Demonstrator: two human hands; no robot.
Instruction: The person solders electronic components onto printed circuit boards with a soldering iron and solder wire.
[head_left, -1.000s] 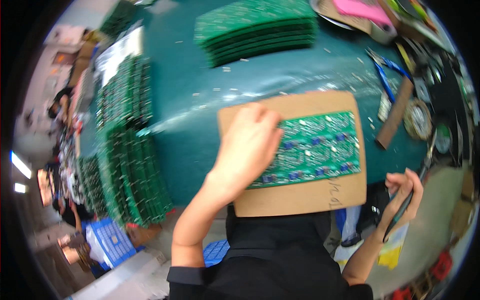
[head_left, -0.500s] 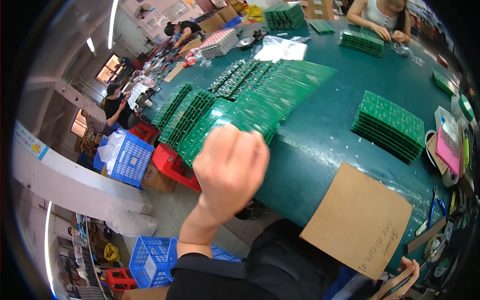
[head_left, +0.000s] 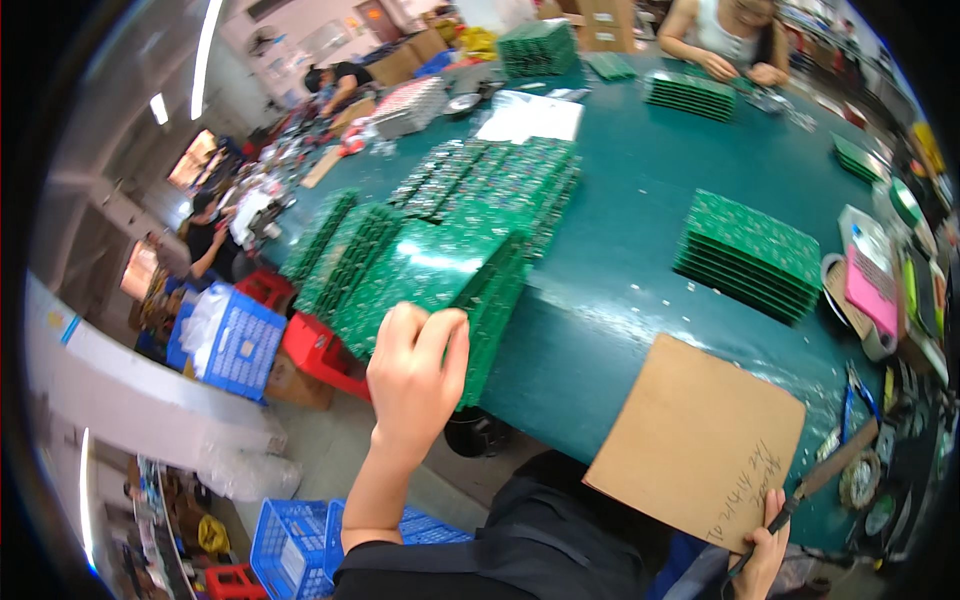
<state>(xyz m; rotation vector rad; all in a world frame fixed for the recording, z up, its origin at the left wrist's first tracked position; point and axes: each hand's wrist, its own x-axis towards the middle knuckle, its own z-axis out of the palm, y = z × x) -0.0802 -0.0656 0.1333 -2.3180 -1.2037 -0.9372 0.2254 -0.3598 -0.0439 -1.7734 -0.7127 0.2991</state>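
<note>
A near corner of the top green board [head_left: 425, 262] is pinched in the left hand [head_left: 418, 370], tilted over the stacked boards [head_left: 495, 335] at the left of the surface [head_left: 620, 225]. A dark pen-like tool [head_left: 786, 510] is gripped in the right hand [head_left: 765, 550], by the cardboard [head_left: 690, 430]. Boards could be scraped or the stack toppled if the corner is let go unevenly. Fingertip contact is hidden; the tool's tip can't be made out.

Dark handwriting [head_left: 745, 490] runs near one edge of the brown cardboard [head_left: 685, 420]; a blue crate [head_left: 268, 535] bears what seems a pale label [head_left: 293, 561], unreadable.
</note>
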